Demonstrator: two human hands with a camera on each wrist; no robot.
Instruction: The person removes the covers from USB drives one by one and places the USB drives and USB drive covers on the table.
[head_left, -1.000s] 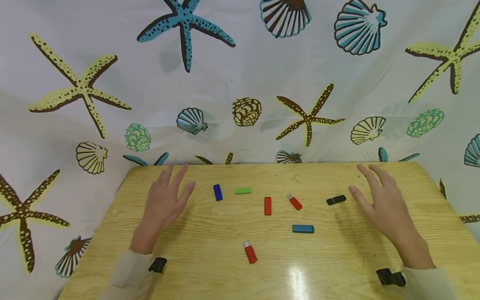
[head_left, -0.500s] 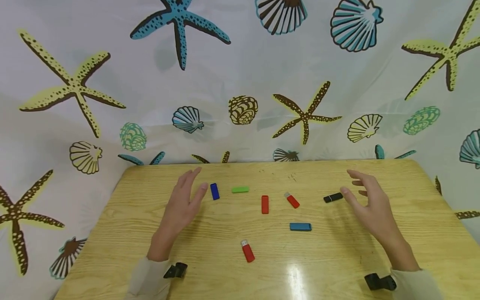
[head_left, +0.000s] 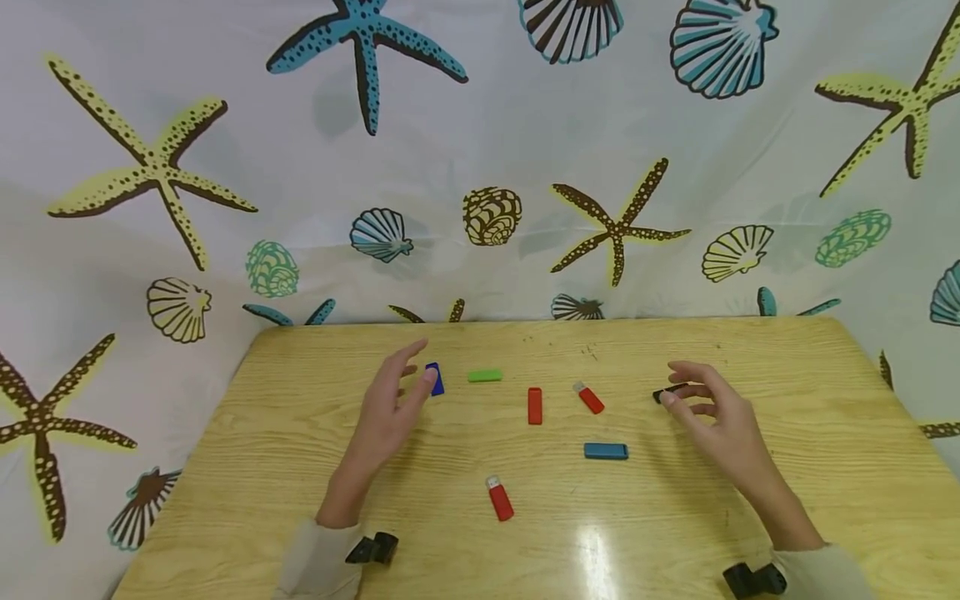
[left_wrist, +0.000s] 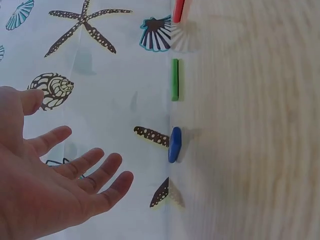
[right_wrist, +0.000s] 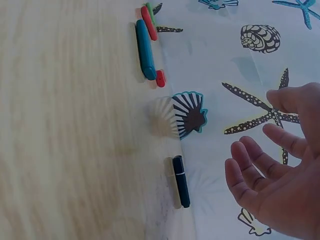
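In the head view my left hand (head_left: 384,417) hovers by the dark blue USB stick (head_left: 438,382), partly covering it. The left wrist view shows that hand's fingers loosely spread, apart from the blue stick. My right hand (head_left: 720,425) is over the black USB stick (right_wrist: 181,181), whose near end it hides from the head camera. Its fingers are bent a little in the right wrist view, with a gap to the stick. Between the hands lie a green stick (head_left: 484,376), a red one (head_left: 535,406) and another red one with bare metal plug (head_left: 590,399).
A teal-blue USB stick (head_left: 606,451) lies right of centre. Nearer the front is a red stick (head_left: 499,500) with its metal plug showing. The wooden table (head_left: 420,533) ends at a patterned cloth (head_left: 315,183) behind and at the sides. Black wrist cameras sit by both sleeves.
Both hands have moved inward, the left rightward to the blue stick and the right leftward over the black one. Their fingers have bent slightly. The sticks stay in place on the table.
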